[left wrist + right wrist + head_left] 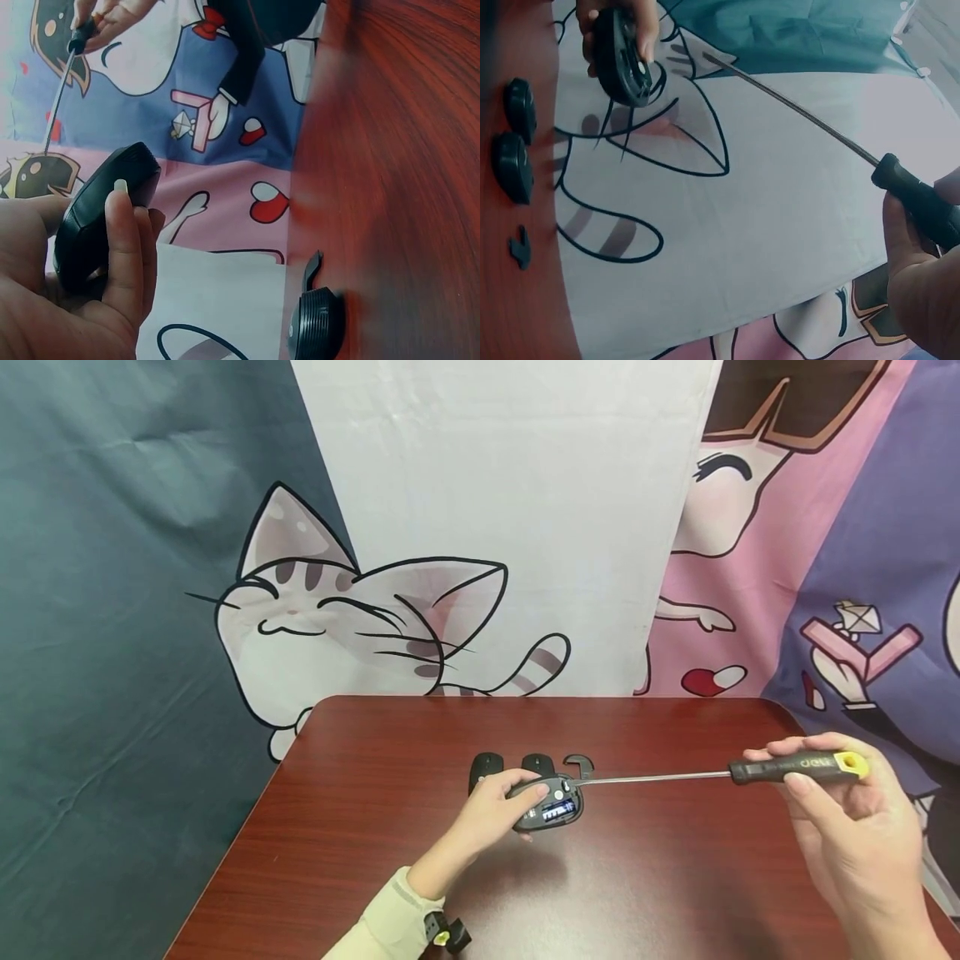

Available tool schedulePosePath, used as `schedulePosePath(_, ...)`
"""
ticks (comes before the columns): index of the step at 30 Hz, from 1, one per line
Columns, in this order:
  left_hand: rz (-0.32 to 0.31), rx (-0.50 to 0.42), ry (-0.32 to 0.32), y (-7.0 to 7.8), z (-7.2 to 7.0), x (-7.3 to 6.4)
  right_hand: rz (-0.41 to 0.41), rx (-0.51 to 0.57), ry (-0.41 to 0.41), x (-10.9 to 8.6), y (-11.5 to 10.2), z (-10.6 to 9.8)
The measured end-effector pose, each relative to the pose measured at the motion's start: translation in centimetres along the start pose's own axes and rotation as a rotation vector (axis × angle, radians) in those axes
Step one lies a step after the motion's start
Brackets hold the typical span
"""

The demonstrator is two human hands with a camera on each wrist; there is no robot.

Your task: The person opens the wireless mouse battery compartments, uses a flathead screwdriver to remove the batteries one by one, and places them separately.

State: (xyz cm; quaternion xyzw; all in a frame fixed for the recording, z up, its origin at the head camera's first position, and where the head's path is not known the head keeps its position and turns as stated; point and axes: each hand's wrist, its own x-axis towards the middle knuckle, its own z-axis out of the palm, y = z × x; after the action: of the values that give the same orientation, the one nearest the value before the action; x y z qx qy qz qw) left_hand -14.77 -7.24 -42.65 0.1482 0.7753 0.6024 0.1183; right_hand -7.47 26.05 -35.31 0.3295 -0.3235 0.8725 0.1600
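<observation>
My left hand grips a black computer mouse above the table. Its underside faces up in the head view, and the uncovered compartment shows a battery. The fingers wrap round the mouse's sides in the left wrist view. My right hand holds a long screwdriver by its black and yellow handle, the shaft pointing left. From the head its tip overlaps the mouse's edge, but in the right wrist view the screwdriver's shaft ends apart from the mouse.
Two more black mice lie on the reddish-brown table, one mouse left of the other mouse. To their right is a small hooked battery cover. A cartoon-printed cloth hangs behind the table.
</observation>
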Motion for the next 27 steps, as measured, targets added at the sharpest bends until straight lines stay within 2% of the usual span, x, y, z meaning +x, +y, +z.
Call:
schedulePosePath(6, 0.0, 0.009, -0.004, 0.0, 0.1, 0.3, 0.008, 0.007, -0.017, -0.1, 0.0, 0.5)
schedulePosePath(13, -0.011, 0.013, -0.011, -0.2, 0.3, 0.6, -0.004, 0.068, -0.084, 0.0, 0.6, 1.0)
schedulePosePath(17, -0.016, 0.005, -0.013, -0.2, 0.3, 0.7, 0.012, 0.051, -0.122, -0.1, 0.6, 1.1)
schedulePosePath(21, -0.027, 0.006, -0.014, -0.2, 0.3, 0.7, 0.009, -0.033, -0.12, -0.3, 0.7, 1.4)
schedulePosePath(27, -0.031, 0.008, -0.015, -0.3, 0.3, 0.8, -0.058, -0.285, -0.121, -0.6, 0.9, 1.8)
